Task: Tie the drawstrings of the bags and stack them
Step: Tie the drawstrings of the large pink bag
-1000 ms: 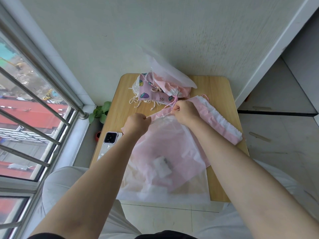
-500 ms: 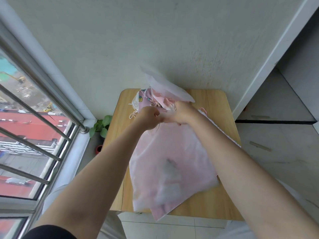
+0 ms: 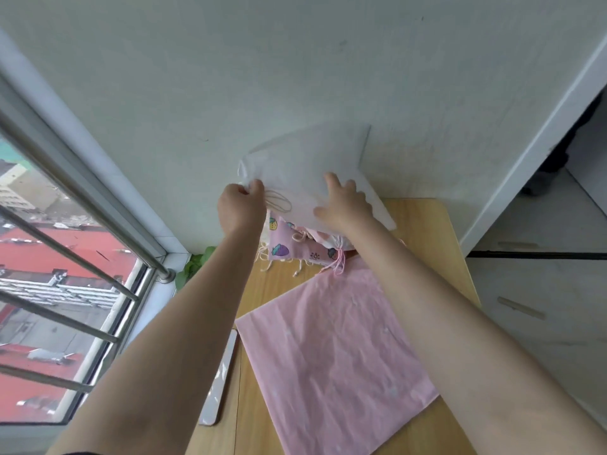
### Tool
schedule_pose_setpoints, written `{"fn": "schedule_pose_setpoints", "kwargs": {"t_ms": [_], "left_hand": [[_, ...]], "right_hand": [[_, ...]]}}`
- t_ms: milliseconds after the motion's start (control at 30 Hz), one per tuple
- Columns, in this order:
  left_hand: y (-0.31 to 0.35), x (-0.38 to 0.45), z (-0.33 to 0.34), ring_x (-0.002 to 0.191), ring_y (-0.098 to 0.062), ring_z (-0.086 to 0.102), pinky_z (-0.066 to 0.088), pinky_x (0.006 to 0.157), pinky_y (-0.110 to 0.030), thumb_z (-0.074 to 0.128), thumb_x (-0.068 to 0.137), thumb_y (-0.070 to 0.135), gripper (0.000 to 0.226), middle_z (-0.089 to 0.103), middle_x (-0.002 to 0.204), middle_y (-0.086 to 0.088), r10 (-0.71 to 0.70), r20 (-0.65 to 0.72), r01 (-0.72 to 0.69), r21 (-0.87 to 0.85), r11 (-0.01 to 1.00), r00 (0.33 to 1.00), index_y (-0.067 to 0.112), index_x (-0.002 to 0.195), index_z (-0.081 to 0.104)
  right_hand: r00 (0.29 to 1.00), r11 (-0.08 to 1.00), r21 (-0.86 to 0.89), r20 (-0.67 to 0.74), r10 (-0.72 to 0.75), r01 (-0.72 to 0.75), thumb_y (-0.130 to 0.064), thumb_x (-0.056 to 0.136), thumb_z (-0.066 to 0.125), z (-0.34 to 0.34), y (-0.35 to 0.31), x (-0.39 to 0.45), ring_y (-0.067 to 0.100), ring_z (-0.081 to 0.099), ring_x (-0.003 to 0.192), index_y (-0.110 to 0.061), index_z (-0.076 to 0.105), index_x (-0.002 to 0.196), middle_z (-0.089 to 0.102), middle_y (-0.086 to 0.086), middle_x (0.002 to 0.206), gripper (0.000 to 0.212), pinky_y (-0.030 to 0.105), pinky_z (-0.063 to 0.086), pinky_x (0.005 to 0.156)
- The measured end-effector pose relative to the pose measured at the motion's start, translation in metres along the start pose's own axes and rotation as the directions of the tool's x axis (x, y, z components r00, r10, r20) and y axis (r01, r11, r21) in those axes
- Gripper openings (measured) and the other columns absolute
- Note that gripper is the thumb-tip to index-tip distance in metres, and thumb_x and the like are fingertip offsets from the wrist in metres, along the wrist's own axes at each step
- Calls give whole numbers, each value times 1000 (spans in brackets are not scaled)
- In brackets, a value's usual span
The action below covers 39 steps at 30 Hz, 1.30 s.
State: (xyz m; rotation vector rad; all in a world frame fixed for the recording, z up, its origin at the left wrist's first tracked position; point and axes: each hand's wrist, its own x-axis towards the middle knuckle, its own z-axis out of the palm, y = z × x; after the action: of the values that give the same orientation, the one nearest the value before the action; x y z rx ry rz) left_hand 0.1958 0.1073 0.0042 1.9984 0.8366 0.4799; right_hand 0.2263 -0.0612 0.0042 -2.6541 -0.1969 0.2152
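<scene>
A translucent white bag (image 3: 305, 162) lies on top of the pile at the back of the wooden table (image 3: 423, 221), leaning against the wall. My left hand (image 3: 241, 208) pinches its gathered mouth at the left edge, next to a loop of cream drawstring (image 3: 279, 202). My right hand (image 3: 345, 201) rests on the bag with fingers spread. Under it lie pink fruit-print drawstring bags (image 3: 285, 249) with dangling cords. A flat pink bag (image 3: 335, 349) lies on the near part of the table between my forearms.
A phone (image 3: 218, 382) lies at the table's left edge beside the pink bag. A green plant (image 3: 193, 266) sits below the window corner. Window bars run along the left; a white doorframe and tiled floor are to the right.
Both hands have lifted the white bag off the pink bag and carried it away from me onto the pile at the back. The pink bag stayed flat on the table.
</scene>
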Motion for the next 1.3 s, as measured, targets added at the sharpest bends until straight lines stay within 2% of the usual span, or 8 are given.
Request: {"fn": "schedule_pose_setpoints", "kwargs": {"t_ms": [100, 233, 367, 667, 833, 1067, 1167, 1300], "left_hand": [[-3, 12, 3, 127, -30, 40, 34, 99, -40, 58, 78, 12, 60, 42, 138, -8, 320, -131, -224, 475, 851, 938, 18, 134, 41], [-2, 23, 25, 137, -30, 32, 25, 108, -45, 58, 77, 11, 66, 37, 150, -2, 663, 419, -741, 589, 322, 620, 32, 139, 47], [-32, 43, 54, 136, -31, 33, 33, 106, -46, 63, 85, 45, 69, 34, 151, -6, 223, 609, -624, 594, 507, 761, 34, 147, 36], [-81, 58, 95, 130, -31, 44, 39, 105, -47, 64, 79, 48, 82, 38, 149, 2, 12, 613, -467, 589, 660, 790, 42, 149, 22], [-67, 27, 84, 130, -29, 37, 26, 109, -42, 66, 82, 45, 67, 44, 139, -6, 200, 469, -488, 647, 586, 860, 30, 142, 40], [-64, -65, 43, 79, -27, 53, 37, 66, -34, 57, 80, 24, 13, 56, 83, -6, 569, 81, -559, 343, 755, 818, 11, 77, 58], [-83, -96, 44, 85, -33, 60, 42, 61, -31, 51, 86, 29, 21, 61, 87, -7, 181, 381, -369, 507, 779, 907, 12, 82, 61], [-118, -118, 38, 132, -32, 36, 41, 99, -44, 58, 88, 42, 60, 42, 141, -9, -28, 634, -465, 596, 654, 773, 20, 142, 42]], "right_hand": [[991, 1000, 24, 131, -12, 9, -53, 82, 64, 21, 5, 18, 40, 37, 129, -40, 20, 148, 27, 13, 148, 81, 47, 37, 104], [928, 989, 108, 349, -129, 97, -94, 50, 51, 42, 4, 41, 26, 28, 144, -44, 36, 145, 27, 4, 157, 108, 47, 28, 116], [938, 983, 154, 315, -143, 98, -70, 74, 63, 56, 24, 65, 30, 27, 144, -38, 33, 149, 19, 8, 157, 87, 45, 26, 117], [952, 991, 3, 277, -126, 131, -36, 89, 62, 84, 36, 84, 43, 23, 142, -43, 16, 153, -5, 10, 164, 79, 43, 33, 112], [971, 964, 247, 192, -145, 95, -41, 85, 70, 81, 42, 60, 26, 31, 142, -27, 20, 153, 14, 6, 160, 85, 31, 32, 108], [889, 933, 358, -410, 203, -47, -5, 87, 49, 71, 87, -21, 32, 49, 115, -4, 55, 108, 55, 14, 116, 22, 29, 33, 82], [933, 944, 116, -157, 324, -308, -17, 91, 53, 81, 111, -54, 34, 39, 128, -5, 48, 124, 46, 18, 131, 35, 41, 39, 94], [913, 915, -151, 116, 392, -374, -49, 82, 66, 96, 118, -81, 34, 21, 140, -16, 22, 147, 26, 15, 149, 86, 53, 32, 104]]}}
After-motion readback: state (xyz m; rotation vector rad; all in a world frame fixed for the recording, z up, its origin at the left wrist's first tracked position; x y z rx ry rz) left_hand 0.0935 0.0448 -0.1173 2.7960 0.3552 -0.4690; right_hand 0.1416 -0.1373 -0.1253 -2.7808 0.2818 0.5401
